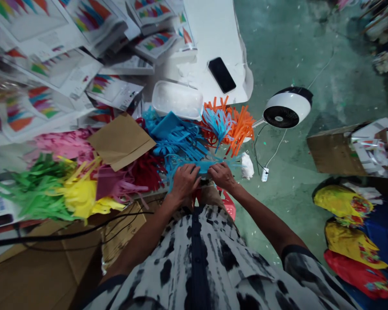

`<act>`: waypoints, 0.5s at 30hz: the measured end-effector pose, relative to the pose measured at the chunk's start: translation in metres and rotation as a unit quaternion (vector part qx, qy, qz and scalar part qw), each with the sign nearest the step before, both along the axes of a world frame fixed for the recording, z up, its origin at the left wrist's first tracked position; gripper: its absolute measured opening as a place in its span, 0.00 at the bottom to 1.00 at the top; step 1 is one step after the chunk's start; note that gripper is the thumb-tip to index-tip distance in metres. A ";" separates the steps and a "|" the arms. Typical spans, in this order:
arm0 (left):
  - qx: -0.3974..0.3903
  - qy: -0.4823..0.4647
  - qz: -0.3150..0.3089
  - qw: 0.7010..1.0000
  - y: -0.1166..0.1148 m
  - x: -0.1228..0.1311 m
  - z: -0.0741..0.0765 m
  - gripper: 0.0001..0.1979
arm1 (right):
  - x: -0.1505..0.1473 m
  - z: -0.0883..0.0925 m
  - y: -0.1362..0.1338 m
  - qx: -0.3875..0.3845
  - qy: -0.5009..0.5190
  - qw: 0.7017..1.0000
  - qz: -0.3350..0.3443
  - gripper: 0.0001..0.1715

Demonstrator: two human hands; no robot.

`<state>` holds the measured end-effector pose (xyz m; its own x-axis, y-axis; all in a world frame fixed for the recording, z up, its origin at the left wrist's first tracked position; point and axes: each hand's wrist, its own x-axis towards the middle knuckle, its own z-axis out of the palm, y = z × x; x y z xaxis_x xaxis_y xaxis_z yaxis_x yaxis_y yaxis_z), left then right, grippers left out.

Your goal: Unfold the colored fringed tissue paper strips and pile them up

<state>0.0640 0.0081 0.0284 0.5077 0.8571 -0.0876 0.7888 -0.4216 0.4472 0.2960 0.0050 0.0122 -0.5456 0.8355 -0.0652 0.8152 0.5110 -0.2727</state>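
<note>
Taking the white tub as our landmark, we have the light blue strip on its near side, between the tub and our body. The strip's long axis runs sideways, roughly level from left to right, with one end toward each hand; loose blue strands trail past both ends.

Our left hand is closed over the strip's left part, fingers bent and knuckles up. Our right hand grips the right part the same way, and the two stand a little apart with the strip stretched between them.

Just on the near side of the tub lies a heap of blue fringe; to its right is orange fringe, and beyond it to the right, on the counter, a black phone.

Our fingers hide the strip's gripped parts, and we cannot make out our thumbs clearly. The printed packs left of the tub are blurred and cut off by the frame.
</note>
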 end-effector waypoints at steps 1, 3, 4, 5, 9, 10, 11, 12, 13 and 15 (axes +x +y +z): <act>0.005 0.003 0.002 1.000 -0.001 0.000 -0.001 0.19 | -0.001 0.002 0.000 0.001 0.003 1.000 -0.006 0.17; 0.014 0.007 0.005 1.000 -0.002 0.000 -0.004 0.17 | -0.003 0.006 -0.001 0.000 0.011 1.000 -0.015 0.17; 0.017 0.007 0.004 1.000 -0.004 0.000 -0.006 0.17 | -0.004 0.008 -0.003 0.000 0.015 1.000 -0.018 0.16; 0.017 0.007 0.002 1.000 -0.005 0.000 -0.007 0.16 | -0.006 0.010 -0.004 -0.002 0.018 1.000 -0.019 0.15; 0.012 0.002 -0.022 1.000 -0.014 -0.006 -0.008 0.16 | -0.011 0.013 -0.011 -0.016 0.014 1.000 -0.020 0.10; 0.011 0.000 -0.027 1.000 -0.016 -0.009 -0.007 0.15 | -0.010 0.013 -0.012 -0.023 0.010 0.999 -0.027 0.09; 0.010 -0.003 -0.027 1.000 -0.018 -0.013 -0.006 0.15 | -0.010 0.014 -0.013 -0.031 0.009 0.999 -0.039 0.08; 0.007 -0.006 -0.019 1.000 -0.020 -0.017 -0.005 0.14 | -0.008 0.014 -0.013 -0.039 0.010 0.998 -0.051 0.08; 0.002 -0.011 -0.003 1.000 -0.020 -0.021 -0.004 0.13 | -0.006 0.015 -0.014 -0.048 0.015 0.997 -0.065 0.08; -0.009 -0.021 0.045 0.999 -0.020 -0.028 -0.002 0.11 | -0.003 0.017 -0.013 -0.066 0.033 0.993 -0.093 0.09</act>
<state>0.0357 -0.0120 0.0268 0.4325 0.8977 -0.0837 0.8037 -0.3417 0.4872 0.2932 -0.0081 0.0294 -0.3895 0.9085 -0.1512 0.8704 0.3094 -0.3830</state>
